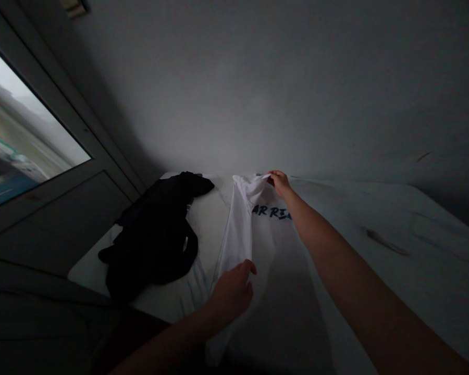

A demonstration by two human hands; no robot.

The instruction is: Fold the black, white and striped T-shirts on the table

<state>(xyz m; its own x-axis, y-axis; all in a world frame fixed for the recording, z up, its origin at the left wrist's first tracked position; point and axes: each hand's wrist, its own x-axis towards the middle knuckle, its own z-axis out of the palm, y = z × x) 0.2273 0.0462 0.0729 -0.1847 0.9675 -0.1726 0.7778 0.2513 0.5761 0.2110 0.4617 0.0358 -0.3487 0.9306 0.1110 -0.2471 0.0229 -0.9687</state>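
A white T-shirt (269, 245) with dark lettering lies spread on a white-sheeted bed (414, 250). Its left side is folded over towards the middle. My right hand (279, 182) reaches far forward and pinches the shirt's fabric near the collar end. My left hand (232, 291) is closed on the folded edge of the shirt near its lower part. Both forearms are bare.
A heap of black clothing (156, 234) lies on the bed to the left of the shirt. A window (19, 135) with a grey frame is on the left wall. A plain grey wall rises behind the bed. The room is dim.
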